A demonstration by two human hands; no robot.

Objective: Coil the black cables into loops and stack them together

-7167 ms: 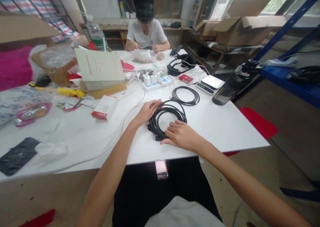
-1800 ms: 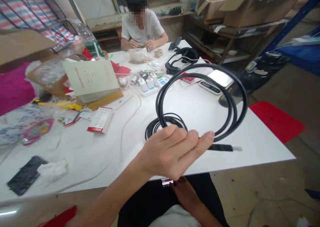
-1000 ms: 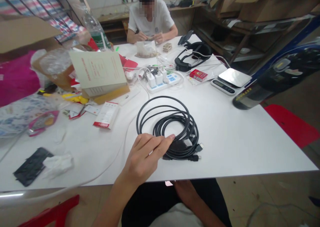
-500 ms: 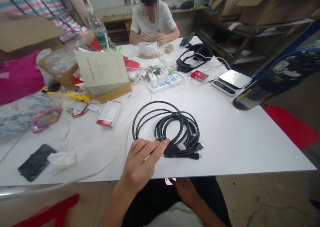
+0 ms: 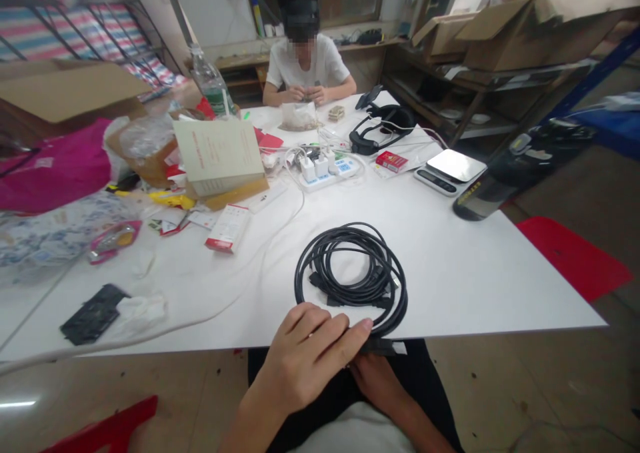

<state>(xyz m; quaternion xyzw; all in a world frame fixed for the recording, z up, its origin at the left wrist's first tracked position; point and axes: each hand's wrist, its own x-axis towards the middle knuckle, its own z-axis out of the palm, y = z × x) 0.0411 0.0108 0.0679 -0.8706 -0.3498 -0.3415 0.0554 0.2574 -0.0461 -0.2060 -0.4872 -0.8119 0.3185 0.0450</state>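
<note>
The held cable loop [image 5: 399, 316] now sits farther right and closer to the front edge of the worktop [image 5: 480, 280] than half a second ago, ringing the coiled cables [image 5: 355, 298] lying there; whether they touch is unclear. The left hand [image 5: 320, 353] is clamped on the loop, its plug [image 5: 393, 347] pointing right. The right hand [image 5: 377, 373] is at the lap, its grip hidden.

Right hand [image 5: 384, 381] partly hidden behind left hand [image 5: 311, 354] and black cable [image 5: 399, 312], red object [image 5: 113, 430] cut off at bottom edge
</note>
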